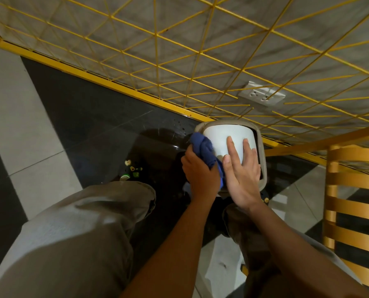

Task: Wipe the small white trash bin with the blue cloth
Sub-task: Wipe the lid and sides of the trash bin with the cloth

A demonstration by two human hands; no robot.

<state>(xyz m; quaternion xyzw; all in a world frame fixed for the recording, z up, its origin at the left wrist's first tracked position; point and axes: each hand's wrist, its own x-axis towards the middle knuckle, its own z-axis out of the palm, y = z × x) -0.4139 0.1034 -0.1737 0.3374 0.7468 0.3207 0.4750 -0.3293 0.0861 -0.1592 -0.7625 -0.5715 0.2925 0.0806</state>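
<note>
The small white trash bin point(224, 136) with a grey rim stands on the dark floor, just in front of the yellow wire grid. My left hand point(200, 175) is closed around the bunched blue cloth point(207, 149), which presses against the bin's left side. My right hand point(241, 168) lies flat on the bin's white top face, fingers spread and pointing away from me, steadying it. The lower part of the bin is hidden behind both hands.
A yellow wire grid point(179, 61) with a white wall socket point(262, 93) behind it stands right behind the bin. A yellow slatted chair point(351, 190) is at the right. Small bits of litter point(132, 169) lie on the black floor tile at the left. My grey-trousered knees fill the foreground.
</note>
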